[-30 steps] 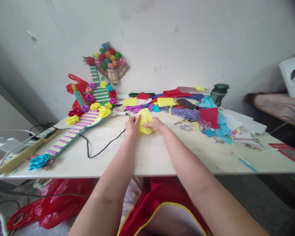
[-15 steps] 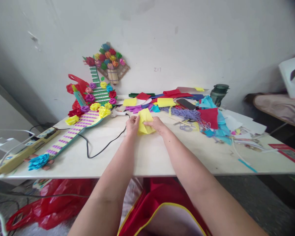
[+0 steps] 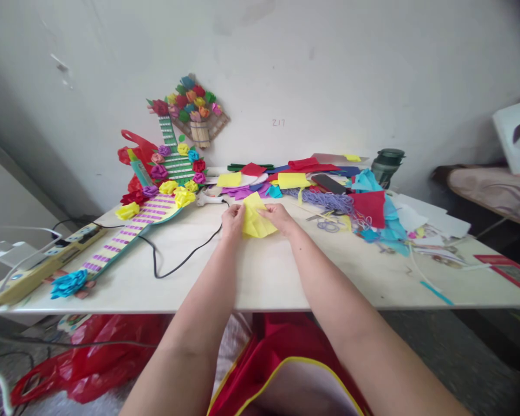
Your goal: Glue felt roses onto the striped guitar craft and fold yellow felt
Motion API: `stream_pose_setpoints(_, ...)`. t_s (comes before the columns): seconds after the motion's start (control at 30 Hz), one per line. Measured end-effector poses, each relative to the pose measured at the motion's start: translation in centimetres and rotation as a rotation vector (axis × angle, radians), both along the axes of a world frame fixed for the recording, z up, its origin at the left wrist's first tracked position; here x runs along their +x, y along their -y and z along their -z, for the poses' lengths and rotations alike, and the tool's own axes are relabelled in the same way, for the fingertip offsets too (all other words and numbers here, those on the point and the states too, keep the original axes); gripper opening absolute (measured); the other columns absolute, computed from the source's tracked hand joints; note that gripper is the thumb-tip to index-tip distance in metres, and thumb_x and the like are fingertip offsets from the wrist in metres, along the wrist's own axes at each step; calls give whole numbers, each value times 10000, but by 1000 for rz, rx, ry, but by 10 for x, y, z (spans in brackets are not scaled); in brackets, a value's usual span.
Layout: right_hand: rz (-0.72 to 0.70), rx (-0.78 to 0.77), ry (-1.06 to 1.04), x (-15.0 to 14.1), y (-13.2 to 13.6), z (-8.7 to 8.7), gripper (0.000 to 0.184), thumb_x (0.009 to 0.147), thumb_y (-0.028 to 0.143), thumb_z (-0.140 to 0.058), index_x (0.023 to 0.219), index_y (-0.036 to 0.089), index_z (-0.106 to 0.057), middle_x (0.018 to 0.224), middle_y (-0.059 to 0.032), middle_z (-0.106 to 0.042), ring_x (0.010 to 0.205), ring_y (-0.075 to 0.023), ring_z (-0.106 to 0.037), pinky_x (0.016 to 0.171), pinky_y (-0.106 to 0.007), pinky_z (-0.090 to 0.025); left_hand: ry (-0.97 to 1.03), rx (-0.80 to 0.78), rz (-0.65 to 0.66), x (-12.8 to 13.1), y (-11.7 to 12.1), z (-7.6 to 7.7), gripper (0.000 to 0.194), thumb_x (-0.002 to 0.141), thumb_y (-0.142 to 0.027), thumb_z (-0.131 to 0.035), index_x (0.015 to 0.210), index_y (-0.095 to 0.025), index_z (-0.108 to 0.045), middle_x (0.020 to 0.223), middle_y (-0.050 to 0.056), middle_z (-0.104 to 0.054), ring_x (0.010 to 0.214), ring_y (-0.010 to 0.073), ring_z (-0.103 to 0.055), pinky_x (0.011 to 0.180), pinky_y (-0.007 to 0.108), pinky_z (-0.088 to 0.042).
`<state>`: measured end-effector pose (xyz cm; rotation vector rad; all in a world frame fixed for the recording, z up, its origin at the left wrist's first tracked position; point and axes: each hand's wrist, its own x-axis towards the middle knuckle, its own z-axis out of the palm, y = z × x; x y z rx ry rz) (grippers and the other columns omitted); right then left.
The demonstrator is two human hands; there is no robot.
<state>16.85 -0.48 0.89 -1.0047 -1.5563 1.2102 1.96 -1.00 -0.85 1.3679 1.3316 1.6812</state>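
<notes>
A creased piece of yellow crepe paper (image 3: 256, 222) is held up between my two hands, just above the middle of the white table (image 3: 268, 277). My left hand (image 3: 233, 221) pinches its left edge. On the other side, my right hand (image 3: 279, 218) is closed with thumb and fingers on the paper's right part. A white hot glue gun (image 3: 210, 199) lies just beyond my left hand, its black cord (image 3: 186, 257) looping over the table. Past the paper are stacked coloured sheets (image 3: 291, 181) and a heap of lilac yarn (image 3: 325, 199).
At left stands a guitar-shaped board (image 3: 134, 225) trimmed with paper flowers, beside a power strip (image 3: 75, 237). Scissors (image 3: 314, 217), blue crepe paper (image 3: 390, 216), a dark green bottle (image 3: 386, 166) and paper scraps lie right. Red plastic bags (image 3: 99, 352) lie under the table.
The yellow paper has opened out and spread lower to the right. My right hand has shifted its grip slightly up and right; my left hand stays nearly in place.
</notes>
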Motion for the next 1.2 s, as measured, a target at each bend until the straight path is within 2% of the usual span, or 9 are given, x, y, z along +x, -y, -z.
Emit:
stream_pose_setpoints(0.23, 42, 15, -28, 3, 0, -1, 219, 665, 392, -661, 726, 182, -671, 671, 10, -651, 749, -183, -624, 661, -267, -495, -18, 6, -3, -3, -3, 3, 219, 696, -366, -561, 633, -157, -541, 526, -44, -434, 506, 82, -390, 474, 192, -309)
stream_pose_setpoints(0.4, -16, 2, -85, 4, -2, 1, 198, 668, 352, -649, 759, 178, -678, 680, 21, -656, 734, -175, -632, 675, -269, -497, -16, -9, 12, -5, -6, 5, 249, 680, -395, -564, 633, -151, -551, 529, -42, -446, 512, 85, -400, 481, 195, -312)
stream_pose_setpoints(0.53, -72, -5, -144, 4, 0, -1, 258, 658, 327, -655, 868, 184, -696, 744, 24, -683, 749, -168, -640, 697, -271, -499, -12, -34, -9, -6, -8, 6, 248, 665, -396, -564, 622, -152, -561, 521, -40, -450, 510, 90, -408, 480, 201, -312)
stream_pose_setpoints(0.77, -65, 48, -122, 3, 0, -1, 378, 671, 365, -656, 1002, 188, -694, 941, 9, -706, 895, -184, -636, 761, -280, -497, 1, -41, -33, -7, -9, 7, 248, 661, -393, -564, 602, -153, -571, 506, -36, -455, 508, 96, -418, 473, 202, -314)
stream_pose_setpoints(0.97, -92, 99, -101, 5, -5, 3, 321, 685, 310, -644, 979, 201, -715, 995, -23, -708, 955, -186, -631, 835, -314, -480, 16, -35, -23, -9, -12, 9, 260, 649, -401, -581, 576, -152, -571, 481, -38, -432, 501, 97, -416, 469, 203, -313)
stream_pose_setpoints(1.2, -63, 204, -17, 6, -3, 0, 255, 675, 208, -611, 897, 210, -737, 1017, -37, -706, 981, -176, -623, 898, -327, -442, 128, -88, 18, -7, -14, 9, 256, 627, -408, -592, 603, -154, -569, 510, -25, -490, 499, 102, -446, 474, 212, -338)
